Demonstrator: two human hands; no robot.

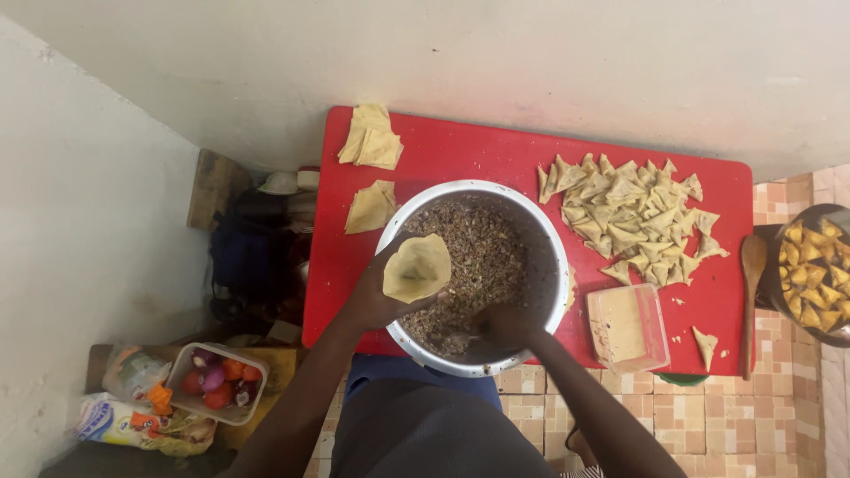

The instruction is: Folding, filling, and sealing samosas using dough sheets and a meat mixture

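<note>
seen from above, a folded pastry cone (416,267) is cupped in the left hand (376,296) over a steel bowl (553,257) of minced filling (482,257), where the right hand (506,326) is closed, scooping; beyond, folded samosas (633,212) are piled on the red table (469,146); modest scoops would likely fill it best.

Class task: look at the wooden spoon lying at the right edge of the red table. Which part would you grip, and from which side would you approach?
Probably grip the wooden spoon by its thin handle, the half nearer the viewer, coming from above. It lies flat, bowl end farthest away beside the pan of fried pastries, so the handle is the slim, free part.
</note>
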